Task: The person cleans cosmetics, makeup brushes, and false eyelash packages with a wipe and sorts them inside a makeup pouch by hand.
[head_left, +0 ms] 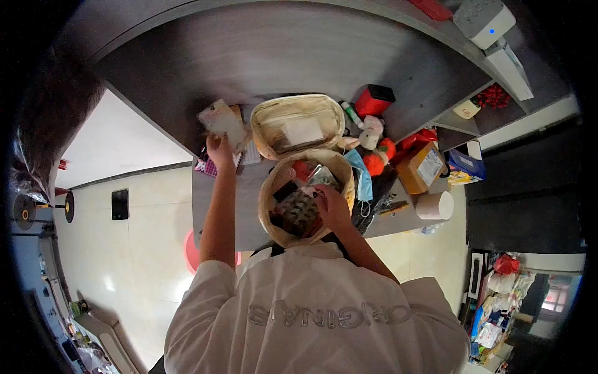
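Note:
A cream zippered bag stands on the grey desk in front of my body, its lid folded back toward the wall. Inside lie a blister pack of pills, a dark item and other small packets. My right hand reaches into the bag's right side, fingers closed at the packets; what they grip is too small to make out. To the left, my left hand has its fingers closed at the lower edge of a clear plastic packet, above a pink-and-white item.
Right of the bag are a blue face mask, a plush toy, a red-and-black box, a cardboard box and a white cylinder. A pink basin sits on the floor at left.

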